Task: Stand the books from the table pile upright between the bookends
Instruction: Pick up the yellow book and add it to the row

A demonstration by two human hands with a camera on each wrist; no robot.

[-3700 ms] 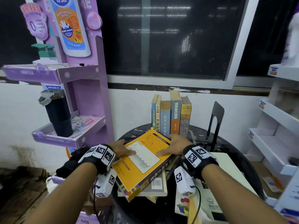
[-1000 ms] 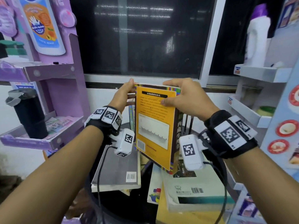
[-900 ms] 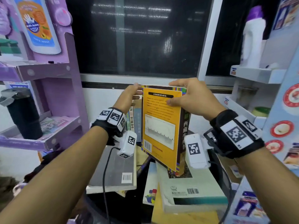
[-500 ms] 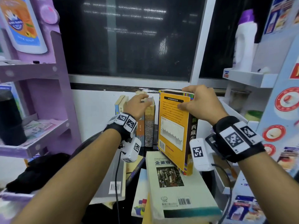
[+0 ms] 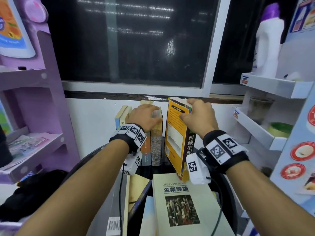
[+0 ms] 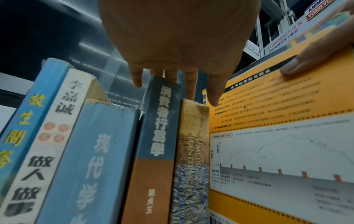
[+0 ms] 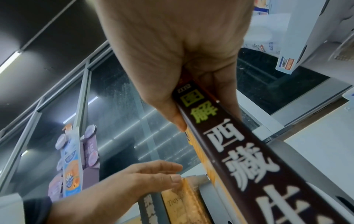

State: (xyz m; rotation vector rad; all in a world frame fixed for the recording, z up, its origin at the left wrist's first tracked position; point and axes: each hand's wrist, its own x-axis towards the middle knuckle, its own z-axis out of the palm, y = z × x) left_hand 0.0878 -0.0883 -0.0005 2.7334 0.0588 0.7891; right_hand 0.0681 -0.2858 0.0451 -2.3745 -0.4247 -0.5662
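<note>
My right hand (image 5: 187, 109) grips the top edge of an orange book (image 5: 175, 137) with a dark brown spine (image 7: 239, 151), thumb on the cover and fingers behind. The book stands nearly upright, just right of a row of upright books (image 5: 154, 143), and its lower corner is over a cream book (image 5: 184, 201) on the pile. My left hand (image 5: 153, 114) lies flat on the tops of the row, its straight fingers (image 6: 214, 97) touching the tan book (image 6: 193, 136) beside the orange cover (image 6: 277, 136). The bookends are hidden.
A grey book with a barcode (image 5: 114, 222) and other flat books lie on the round black table (image 5: 81, 166). A purple display shelf (image 5: 34, 133) stands to the left. White shelves (image 5: 265, 133) with a white bottle (image 5: 269, 45) are at the right, and a dark window behind.
The orange book was lifted off the pile, turned upright and carried right and down beside the row. My left hand let go of it and settled on the row's tops.
</note>
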